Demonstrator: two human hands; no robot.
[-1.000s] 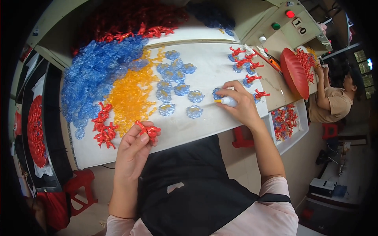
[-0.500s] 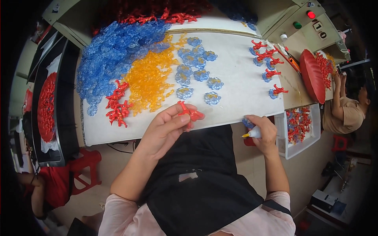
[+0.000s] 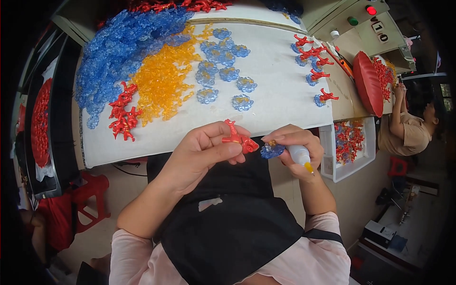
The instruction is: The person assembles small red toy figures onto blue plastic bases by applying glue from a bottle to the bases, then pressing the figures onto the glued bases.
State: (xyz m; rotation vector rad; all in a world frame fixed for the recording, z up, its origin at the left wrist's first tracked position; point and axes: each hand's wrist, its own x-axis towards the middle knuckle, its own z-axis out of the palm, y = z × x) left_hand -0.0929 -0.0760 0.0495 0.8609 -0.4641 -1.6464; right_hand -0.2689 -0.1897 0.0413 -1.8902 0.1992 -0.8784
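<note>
- Left hand (image 3: 202, 148) has a red figure (image 3: 237, 139) pinched between thumb and fingers, one thin end of it sticking up
- Right hand (image 3: 306, 142) is closed on two things at once: a blue piece (image 3: 272, 151) at the fingertips and a white bottle (image 3: 299, 155) tucked against the palm
- Bottle's yellow tip (image 3: 308, 167) points down and off to the right, away from the blue piece
- Red figure and blue piece are right beside each other in front of the table's near edge, over the black apron (image 3: 228, 228); can't tell if they actually touch
- There's a bit of yellow on top of that blue piece
- On the white table (image 3: 273, 80), far left, sits a big blue pile (image 3: 121, 54), with a yellow pile (image 3: 164, 78) up against it and some red figures (image 3: 124, 116) at the near end
- Middle of the table has loose blue pieces with yellow on them
- Right edge has a row of red figures sitting on blue pieces
- Past that there's a red bowl (image 3: 368, 85) tipped on its side, plus a white bin (image 3: 349, 176) full of mixed red and blue bits
</note>
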